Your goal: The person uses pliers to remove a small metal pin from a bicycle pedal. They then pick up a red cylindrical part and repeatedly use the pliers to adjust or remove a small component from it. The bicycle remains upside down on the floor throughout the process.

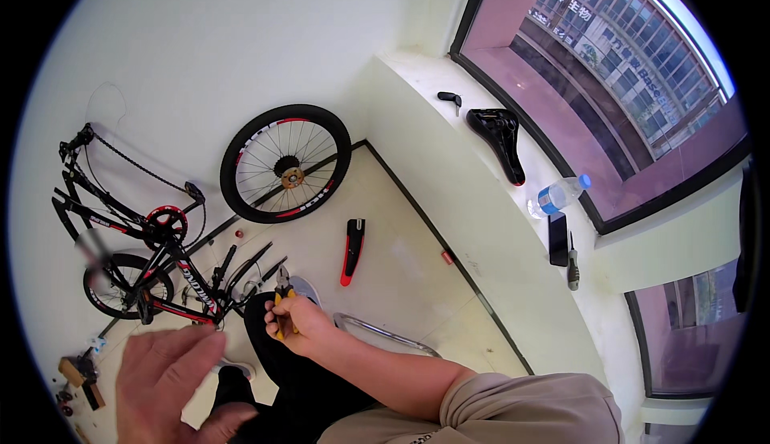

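Observation:
My left hand (164,380) is raised close to the camera at the lower left, fingers stretched and thumb apart, with nothing seen in it. Yellow-handled pliers (282,290) are gripped in my right hand (303,325), above my dark-trousered leg, their jaws pointing away from me. Beyond both hands a black and red bicycle frame (192,282) leans by the wall, with its chain (136,158), red chainring (166,227) and one wheel (128,286) in view. A blurred dark shape (95,247) shows over the frame's left side; I cannot make out what it is.
A loose wheel (290,173) leans against the wall. On the floor lie a black and red mudguard-like piece (352,252) and a curved metal tube (385,332). The right ledge holds a saddle (499,141), water bottle (559,197), phone (557,239) and screwdriver (573,267). Small parts (80,376) lie lower left.

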`<action>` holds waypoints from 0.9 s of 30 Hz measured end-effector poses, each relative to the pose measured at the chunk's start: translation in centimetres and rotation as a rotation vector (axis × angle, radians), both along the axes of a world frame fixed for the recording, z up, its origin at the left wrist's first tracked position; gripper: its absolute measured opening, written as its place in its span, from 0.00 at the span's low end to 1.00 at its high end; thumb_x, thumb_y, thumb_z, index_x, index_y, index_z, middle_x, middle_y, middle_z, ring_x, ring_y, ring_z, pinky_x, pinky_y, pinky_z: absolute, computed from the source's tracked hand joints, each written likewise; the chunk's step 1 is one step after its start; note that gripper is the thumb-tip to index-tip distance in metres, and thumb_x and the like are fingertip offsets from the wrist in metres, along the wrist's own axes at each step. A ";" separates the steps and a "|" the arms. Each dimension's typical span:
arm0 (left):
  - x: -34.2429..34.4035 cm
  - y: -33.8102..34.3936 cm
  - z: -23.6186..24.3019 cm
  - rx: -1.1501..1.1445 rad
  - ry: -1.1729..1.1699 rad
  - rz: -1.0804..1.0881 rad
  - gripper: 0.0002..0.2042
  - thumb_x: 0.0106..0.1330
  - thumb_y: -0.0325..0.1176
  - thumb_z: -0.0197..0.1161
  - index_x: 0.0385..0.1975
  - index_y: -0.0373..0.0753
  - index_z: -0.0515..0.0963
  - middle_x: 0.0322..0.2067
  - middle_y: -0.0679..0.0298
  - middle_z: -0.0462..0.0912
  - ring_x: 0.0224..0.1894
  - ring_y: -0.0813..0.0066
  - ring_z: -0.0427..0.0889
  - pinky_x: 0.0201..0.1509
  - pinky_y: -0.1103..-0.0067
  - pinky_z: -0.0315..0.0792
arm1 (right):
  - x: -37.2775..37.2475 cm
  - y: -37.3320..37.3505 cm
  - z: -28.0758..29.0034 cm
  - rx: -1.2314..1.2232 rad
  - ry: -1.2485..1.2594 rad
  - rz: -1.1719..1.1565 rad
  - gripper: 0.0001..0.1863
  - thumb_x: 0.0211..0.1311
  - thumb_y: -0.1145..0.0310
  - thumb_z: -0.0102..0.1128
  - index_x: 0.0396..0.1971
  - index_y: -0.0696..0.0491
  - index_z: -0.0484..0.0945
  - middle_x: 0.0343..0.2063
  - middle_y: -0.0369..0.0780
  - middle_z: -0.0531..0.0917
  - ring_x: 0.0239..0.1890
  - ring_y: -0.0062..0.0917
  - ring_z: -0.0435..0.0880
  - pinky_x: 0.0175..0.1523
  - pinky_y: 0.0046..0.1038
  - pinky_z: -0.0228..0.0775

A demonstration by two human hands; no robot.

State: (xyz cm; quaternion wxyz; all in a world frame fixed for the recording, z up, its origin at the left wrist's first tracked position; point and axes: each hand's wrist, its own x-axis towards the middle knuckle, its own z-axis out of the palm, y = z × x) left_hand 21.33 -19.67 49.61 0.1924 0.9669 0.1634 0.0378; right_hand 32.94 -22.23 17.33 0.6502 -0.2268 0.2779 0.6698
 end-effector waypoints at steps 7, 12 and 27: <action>7.1 -1.3 4.1 -0.005 0.026 -0.333 0.27 0.47 0.25 0.76 0.53 0.37 0.83 0.51 0.54 0.83 0.51 0.53 0.81 0.55 0.68 0.73 | 0.3 -0.1 0.6 -0.043 0.058 0.067 0.08 0.60 0.83 0.48 0.39 0.58 0.69 0.37 0.39 0.75 0.31 0.26 0.75 0.31 0.28 0.69; 8.4 -2.1 3.7 -0.067 0.062 -0.407 0.26 0.48 0.25 0.75 0.53 0.36 0.82 0.51 0.55 0.83 0.51 0.55 0.81 0.55 0.69 0.73 | 0.2 -0.4 1.2 -0.001 0.007 0.054 0.14 0.61 0.84 0.48 0.46 0.55 0.65 0.39 0.41 0.76 0.34 0.26 0.75 0.34 0.27 0.68; 8.6 -2.9 3.2 -0.199 0.101 -0.470 0.25 0.52 0.28 0.73 0.53 0.35 0.81 0.49 0.55 0.84 0.50 0.59 0.81 0.55 0.70 0.73 | 0.2 -0.3 1.2 -0.053 -0.016 0.036 0.08 0.61 0.82 0.50 0.39 0.57 0.71 0.35 0.40 0.77 0.30 0.26 0.76 0.31 0.28 0.70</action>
